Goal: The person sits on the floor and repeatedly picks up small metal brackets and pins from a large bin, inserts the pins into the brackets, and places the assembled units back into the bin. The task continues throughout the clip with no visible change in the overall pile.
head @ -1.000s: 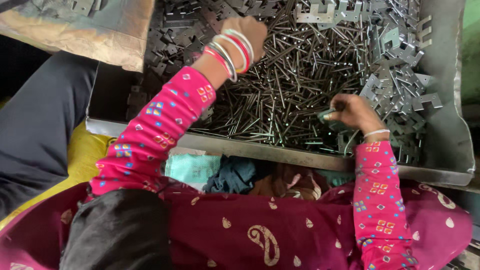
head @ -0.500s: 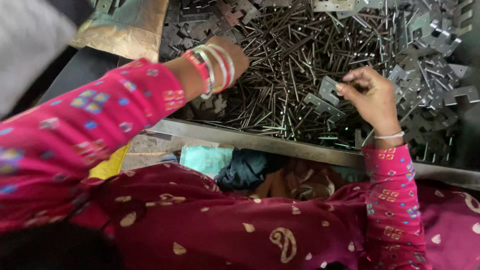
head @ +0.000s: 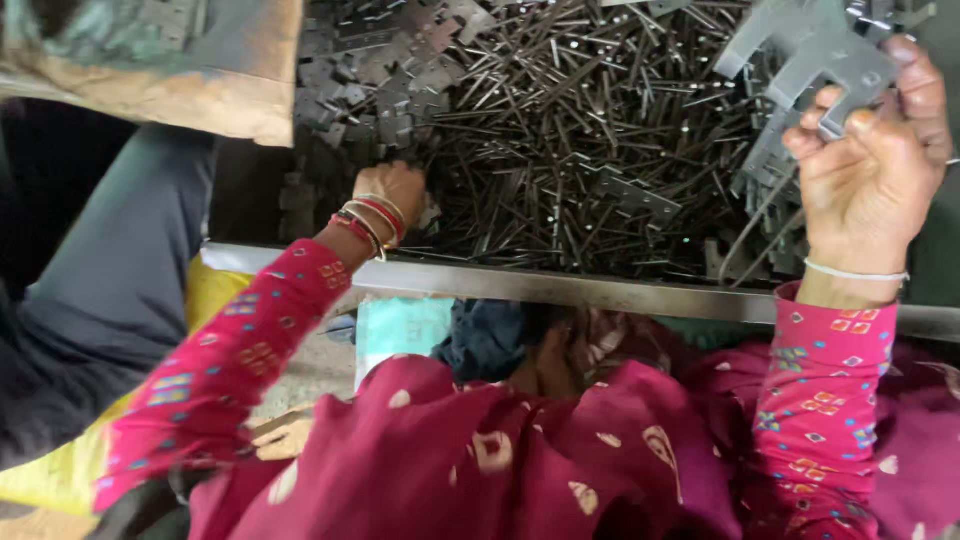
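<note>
A wide metal tray [head: 620,292], its pale front rim running across the frame, is heaped with dark metal pins [head: 560,130] and flat notched plates [head: 370,90]; a worn, rust-edged sheet [head: 170,60] overlaps its upper left corner. The right hand [head: 870,170] is raised above the tray's right side, its grip closed around a stack of grey stamped brackets [head: 820,50], fingers curled over their lower edge and thumb pressed on the outer side. The left hand [head: 395,190], wrist ringed with red and silver bangles [head: 368,220], is plunged into the pile near the tray's front left; its fingers are buried among pins and plates, so how far that grip is open cannot be told. Magenta patterned sleeves and clothing fill the foreground below the rim. A dark grey trouser leg [head: 110,290] lies at left over yellow cloth [head: 60,470], and a pale teal cloth [head: 400,330] and dark blue fabric [head: 490,335] sit just under the rim.
</note>
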